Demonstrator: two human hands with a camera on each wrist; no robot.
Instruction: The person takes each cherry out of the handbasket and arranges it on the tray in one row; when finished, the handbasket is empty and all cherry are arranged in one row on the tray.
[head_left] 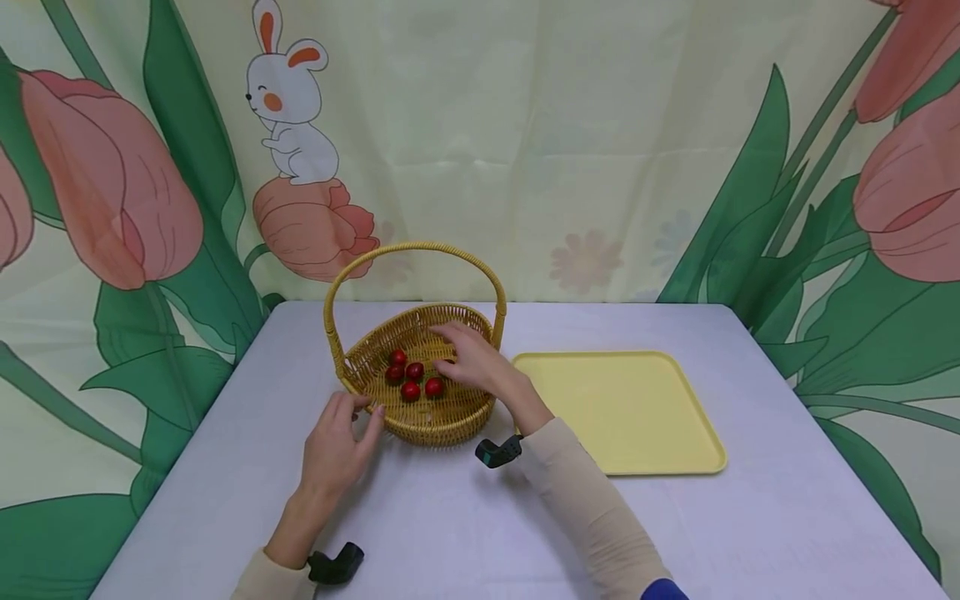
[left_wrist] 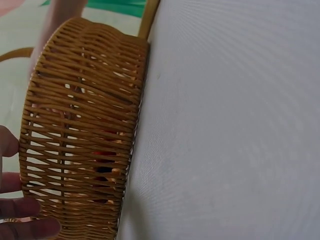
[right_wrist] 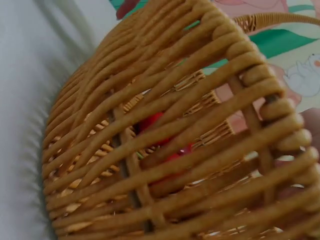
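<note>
A wicker basket (head_left: 438, 425) with a tall hoop handle (head_left: 416, 247) stands mid-table and holds several small red fruits (head_left: 411, 372). My right hand (head_left: 472, 362) reaches into the basket palm down, just right of the fruits. Its underside is hidden, so I cannot see whether it holds one. My left hand (head_left: 337, 446) is at the basket's near-left side, fingertips against the wall. In the left wrist view these fingertips (left_wrist: 22, 207) touch the woven wall (left_wrist: 80, 130). The right wrist view shows the weave (right_wrist: 165, 165) close up, with red fruit (right_wrist: 152, 122) behind it.
A flat yellow tray (head_left: 622, 408) lies right of the basket, holding nothing. The pale cloth-covered table (head_left: 450, 525) stretches towards me. A flower-and-rabbit backdrop (head_left: 525, 150) hangs behind the far edge. Small black cameras sit on both wrists.
</note>
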